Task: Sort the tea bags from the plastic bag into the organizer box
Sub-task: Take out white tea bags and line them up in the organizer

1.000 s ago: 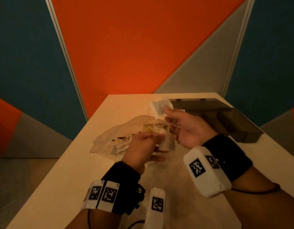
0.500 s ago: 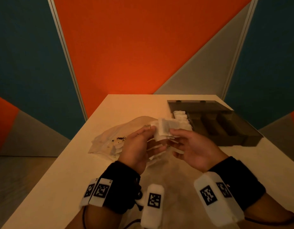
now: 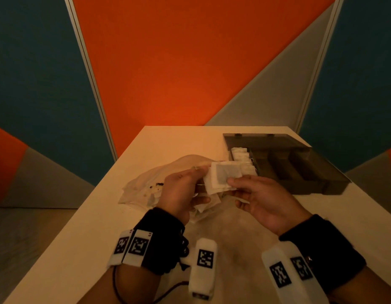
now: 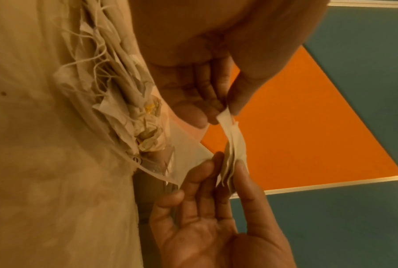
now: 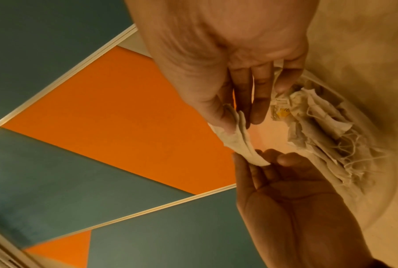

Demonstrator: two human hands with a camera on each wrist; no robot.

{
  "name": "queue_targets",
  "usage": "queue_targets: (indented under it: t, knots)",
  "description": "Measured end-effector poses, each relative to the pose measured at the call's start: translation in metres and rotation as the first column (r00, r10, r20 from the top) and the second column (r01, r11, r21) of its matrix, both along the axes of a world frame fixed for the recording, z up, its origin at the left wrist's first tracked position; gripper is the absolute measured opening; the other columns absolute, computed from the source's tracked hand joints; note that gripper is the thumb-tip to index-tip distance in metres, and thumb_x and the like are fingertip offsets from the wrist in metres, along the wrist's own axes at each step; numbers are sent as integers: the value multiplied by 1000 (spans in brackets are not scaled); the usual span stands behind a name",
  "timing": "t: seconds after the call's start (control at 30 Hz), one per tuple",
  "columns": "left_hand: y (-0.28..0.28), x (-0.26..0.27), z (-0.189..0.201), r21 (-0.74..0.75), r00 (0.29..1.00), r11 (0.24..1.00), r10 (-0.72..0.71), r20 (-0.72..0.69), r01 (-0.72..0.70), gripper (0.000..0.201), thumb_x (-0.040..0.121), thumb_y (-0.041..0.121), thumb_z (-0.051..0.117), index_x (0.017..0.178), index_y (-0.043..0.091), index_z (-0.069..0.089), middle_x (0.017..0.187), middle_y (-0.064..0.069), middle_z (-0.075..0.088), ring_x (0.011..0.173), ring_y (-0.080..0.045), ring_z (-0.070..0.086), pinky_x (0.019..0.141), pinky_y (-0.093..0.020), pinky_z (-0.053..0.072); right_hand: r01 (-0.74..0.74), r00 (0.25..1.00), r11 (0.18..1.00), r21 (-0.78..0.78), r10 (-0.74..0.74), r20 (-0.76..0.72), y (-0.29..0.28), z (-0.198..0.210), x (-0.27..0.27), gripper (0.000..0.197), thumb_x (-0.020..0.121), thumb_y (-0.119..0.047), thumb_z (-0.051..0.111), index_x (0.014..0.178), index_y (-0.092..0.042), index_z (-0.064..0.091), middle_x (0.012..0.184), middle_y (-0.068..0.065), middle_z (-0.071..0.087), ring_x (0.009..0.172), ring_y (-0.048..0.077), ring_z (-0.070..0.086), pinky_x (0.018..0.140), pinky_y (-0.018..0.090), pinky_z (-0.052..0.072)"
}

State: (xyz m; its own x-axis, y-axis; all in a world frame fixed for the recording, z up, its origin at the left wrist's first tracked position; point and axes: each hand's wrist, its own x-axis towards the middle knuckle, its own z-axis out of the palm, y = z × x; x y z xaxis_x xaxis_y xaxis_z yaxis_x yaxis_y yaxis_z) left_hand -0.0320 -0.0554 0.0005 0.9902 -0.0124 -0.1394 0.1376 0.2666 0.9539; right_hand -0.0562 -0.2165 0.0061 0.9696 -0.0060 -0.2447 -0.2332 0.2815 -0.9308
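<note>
Paper: white, thin and limp; a small stack of tea bags (image 3: 223, 179) hangs in the air between the two hands, above the table (image 3: 84, 216).
Left hand (image 3: 181, 194): thumb and fingertips pinch the stack's left edge; in the left wrist view the other fingers lie loosely extended.
Right hand (image 3: 262, 200): thumb and forefinger pinch the stack's right-hand lower corner, the palm turned up and the other fingers relaxed and holding nothing.
Stack: seen edge-on in the wrist views as several layers fanning apart (image 4: 233, 145), so it looks like more than one bag; the exact count cannot be told.
Long axis: runs roughly left to right, from one pinch to the other, with the flat face toward the head camera.
Bag (image 3: 150, 185): clear plastic, lying on the table below and left of the hands, with more tea bags and loose strings inside (image 5: 319, 123).
Box (image 3: 304, 170): dark, lid open, to the right and beyond the hands; its leftmost compartment already holds white tea bags (image 3: 240, 154), the others look empty.
Nearer hand: the right, which lies between stack and box.
Judgement: the stack probably goes rightward and away to the box, the right hand carrying once the left lets go.
</note>
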Motion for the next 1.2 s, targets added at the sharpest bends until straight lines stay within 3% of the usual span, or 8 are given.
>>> queue_targets:
  t: [0.2, 0.3, 0.5, 0.6, 0.7, 0.8, 1.07, 1.2]
  knots:
    - [13, 7, -1, -50, 997, 996, 75, -8, -75, 15, 91, 16, 65, 88, 2, 69, 61, -2, 62, 47, -12, 56, 44, -24, 49, 48, 999, 998, 49, -48, -8, -13, 2, -1, 20, 83, -6, 70, 103, -4, 69, 97, 12, 73, 78, 15, 67, 68, 30, 42]
    - [20, 9, -3, -67, 995, 993, 99, -23, -100, 14, 91, 15, 63, 88, 2, 68, 60, -1, 62, 48, -14, 56, 47, -26, 52, 65, 998, 997, 46, -65, -5, -20, 3, -2, 32, 84, -8, 68, 116, -3, 66, 96, 9, 74, 82, 16, 66, 70, 31, 43]
    - [29, 3, -4, -60, 988, 991, 112, -105, -118, 16, 93, 24, 60, 94, 8, 64, 67, -5, 62, 48, -16, 55, 44, -26, 49, 109, 994, 992, 64, -108, -24, -32, 8, -5, 25, 82, -12, 69, 107, -12, 68, 106, 10, 71, 92, 19, 63, 77, 34, 44]
    - [21, -17, 0, 113, 982, 991, -55, -179, 76, 42, 93, 49, 52, 102, 10, 63, 75, -8, 69, 55, -23, 60, 47, -27, 49, 123, 992, 989, 80, -120, -34, -34, 6, -4, 29, 82, -14, 70, 111, -13, 69, 99, 6, 71, 92, 17, 61, 76, 33, 43]
    - [3, -34, -1, 249, 944, 917, -271, -186, 312, 58, 88, 65, 47, 107, 14, 65, 93, -5, 76, 85, -25, 69, 65, -39, 57, 104, 994, 990, 93, -100, -49, -26, 2, -4, 34, 82, -16, 70, 116, -14, 69, 98, 4, 70, 87, 15, 59, 74, 32, 40]
    - [-17, -38, -7, 263, 953, 918, -302, -20, 296, 47, 88, 58, 53, 112, 21, 69, 106, 7, 74, 104, -12, 64, 90, -40, 53, 76, 995, 992, 97, -69, -76, -13, -3, -6, 30, 79, -18, 71, 109, -15, 71, 93, 2, 72, 89, 16, 59, 78, 35, 40]
    - [-29, -24, -15, 52, 996, 997, -53, 73, 50, 22, 94, 30, 60, 81, 17, 72, 86, -6, 69, 87, -18, 65, 70, -34, 48, 108, 985, 990, 87, -95, -147, 2, -15, -8, 28, 72, -20, 78, 100, -18, 73, 89, -2, 73, 93, 17, 57, 74, 35, 37]
    - [-30, -24, -18, 60, 993, 998, -35, 113, 28, 19, 92, 28, 63, 83, 16, 75, 82, -4, 69, 82, -15, 65, 69, -33, 49, 104, 986, 991, 88, -90, -143, 5, -17, -7, 24, 78, -22, 76, 101, -17, 74, 96, 0, 72, 97, 19, 57, 82, 38, 37]
